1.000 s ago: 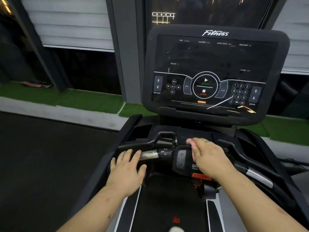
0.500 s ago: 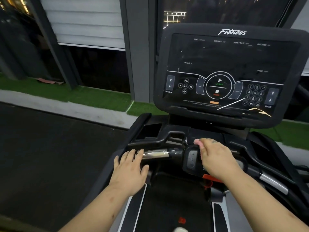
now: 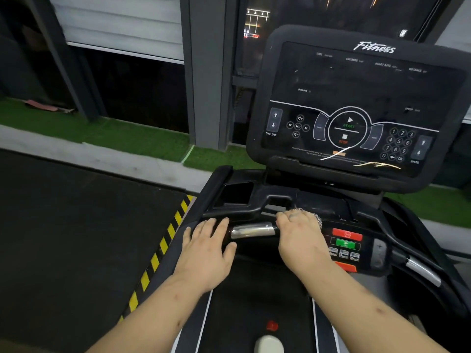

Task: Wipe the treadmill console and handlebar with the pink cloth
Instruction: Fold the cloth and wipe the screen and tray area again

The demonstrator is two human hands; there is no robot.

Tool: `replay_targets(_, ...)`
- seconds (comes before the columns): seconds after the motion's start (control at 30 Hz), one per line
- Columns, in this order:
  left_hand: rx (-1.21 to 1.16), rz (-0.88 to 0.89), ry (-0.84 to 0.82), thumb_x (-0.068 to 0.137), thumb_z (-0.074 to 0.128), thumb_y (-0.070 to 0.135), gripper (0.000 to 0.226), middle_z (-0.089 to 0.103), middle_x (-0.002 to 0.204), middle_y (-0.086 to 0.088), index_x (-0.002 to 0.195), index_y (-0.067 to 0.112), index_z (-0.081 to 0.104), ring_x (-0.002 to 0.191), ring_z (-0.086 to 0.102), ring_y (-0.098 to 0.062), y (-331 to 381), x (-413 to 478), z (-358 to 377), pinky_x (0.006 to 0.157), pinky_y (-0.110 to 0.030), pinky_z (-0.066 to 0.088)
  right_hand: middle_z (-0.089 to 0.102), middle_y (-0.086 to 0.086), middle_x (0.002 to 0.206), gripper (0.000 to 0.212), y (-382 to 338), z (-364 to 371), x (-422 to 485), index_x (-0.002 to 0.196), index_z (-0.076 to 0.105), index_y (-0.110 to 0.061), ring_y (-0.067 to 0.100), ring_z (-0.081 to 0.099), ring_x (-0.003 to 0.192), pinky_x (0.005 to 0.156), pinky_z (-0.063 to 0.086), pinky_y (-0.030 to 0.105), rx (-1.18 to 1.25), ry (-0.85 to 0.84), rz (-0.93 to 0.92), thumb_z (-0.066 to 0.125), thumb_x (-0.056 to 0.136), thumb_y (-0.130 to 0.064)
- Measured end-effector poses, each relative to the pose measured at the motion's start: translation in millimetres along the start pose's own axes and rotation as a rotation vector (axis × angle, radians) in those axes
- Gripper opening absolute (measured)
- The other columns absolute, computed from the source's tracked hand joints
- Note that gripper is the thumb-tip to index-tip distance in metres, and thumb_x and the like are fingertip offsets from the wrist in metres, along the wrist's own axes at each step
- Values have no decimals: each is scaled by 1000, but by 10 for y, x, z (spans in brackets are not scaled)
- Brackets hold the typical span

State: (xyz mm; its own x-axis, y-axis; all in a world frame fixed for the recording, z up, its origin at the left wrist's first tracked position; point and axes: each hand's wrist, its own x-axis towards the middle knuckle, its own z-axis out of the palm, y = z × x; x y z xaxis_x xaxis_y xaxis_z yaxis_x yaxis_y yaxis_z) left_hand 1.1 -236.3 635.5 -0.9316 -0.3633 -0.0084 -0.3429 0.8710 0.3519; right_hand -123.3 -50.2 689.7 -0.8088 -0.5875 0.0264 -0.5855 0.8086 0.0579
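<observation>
Left hand [image 3: 206, 253] lies flat on the handlebar [image 3: 252, 230], grip spread. Right hand [image 3: 299, 233] has its grip curled over the bar's middle. The pink cloth [image 3: 317, 221] is mostly hidden beneath it, with only a blurry edge peeking out. Console [image 3: 356, 80] is cut off at right.

Floor: we see a dark matte rubber floor [image 3: 76, 238] spreading across the left.
Stripe: a yellow-and-black diagonal hazard stripe [image 3: 163, 253] runs along its right edge.
Kerb: a pale grey concrete kerb [image 3: 102, 159] crosses beyond the floor.
Turf: a strip of green artificial turf [image 3: 114, 133] lies just behind the kerb.
Pink item: we make out a flat pink object [image 3: 43, 105] on the turf, far left; we cannot tell what it is.
Pillar: a grey square pillar [image 3: 206, 72] stands on the turf.
Shutter: a white slatted shutter [image 3: 119, 21] hangs left of the pillar.
</observation>
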Motion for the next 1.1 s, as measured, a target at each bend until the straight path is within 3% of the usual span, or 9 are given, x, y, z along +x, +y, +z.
replay_targets(0.27, -56, 7, 1, 106, 32, 53, 63, 25, 168, 4, 164, 35, 14, 156, 16, -17, -174, -21, 71, 129, -50, 7, 31, 11, 165, 63, -442, 102, 76, 160, 24, -10, 29, 19, 155, 128, 12, 42, 10, -54, 89, 40, 99, -11)
replay_targets(0.43, -73, 23, -5, 106, 32, 52, 62, 26, 168, 4, 164, 35, 15, 156, 17, -16, -182, -15, 138, 129, -49, 7, 16, 13, 170, 67, -476, 165, 45, 164, 10, -8, 30, 7, 158, 128, 9, 45, 9, -101, -12, 35, 102, -11)
replay_targets(0.63, -82, 30, 0, 106, 31, 52, 63, 26, 167, 5, 164, 35, 14, 155, 16, -15, -245, 21, 107, 129, -49, 8, 21, 14, 168, 65, -278, 154, -14, 164, 14, -8, 30, 15, 157, 129, 12, 44, -74, -58, -19, 35, 103, -13)
replay_targets(0.77, -85, 17, 15, 106, 32, 52, 62, 28, 166, 5, 163, 35, 16, 155, 19, -16, -368, -7, 76, 129, -49, 10, 23, 12, 168, 66, -492, 187, 8, 162, 19, -10, 30, 12, 157, 129, 8, 45, 27, -44, 69, 41, 100, -9)
replay_targets(0.97, -103, -11, 46, 106, 36, 49, 60, 32, 163, 5, 163, 34, 22, 153, 22, -16, -475, -33, 58, 129, -48, 11, 22, 14, 166, 66, -995, 291, 76, 162, 17, -7, 32, 12, 156, 129, 8, 47, 4, -77, -126, 40, 102, -20)
replay_targets(1.1, -103, -6, 47, 106, 35, 49, 60, 32, 163, 5, 163, 33, 21, 154, 20, -15, -508, -32, 27, 129, -47, 10, 19, 13, 168, 66, -955, 336, 81, 163, 13, -8, 32, 10, 157, 129, 9, 48, -54, -85, -127, 37, 104, -18)
